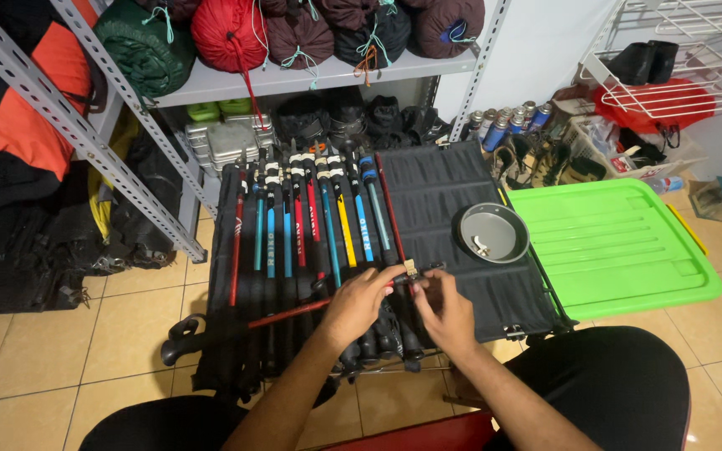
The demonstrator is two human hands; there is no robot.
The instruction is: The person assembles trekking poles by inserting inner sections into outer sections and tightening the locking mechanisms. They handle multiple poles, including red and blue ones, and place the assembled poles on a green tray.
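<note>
left hand clamping long red-shafted trekking pole | right hand pinching its small clasp end | pole lying across black folding cot, left of round grey metal pan | risk: clasp slipping, pinching fingers

Tiled floor carries a black folding cot. On cot: row of trekking poles at 9 o'clock side, grey pan toward 3 o'clock. Green bin lid lies on floor at 3 o'clock.
</note>
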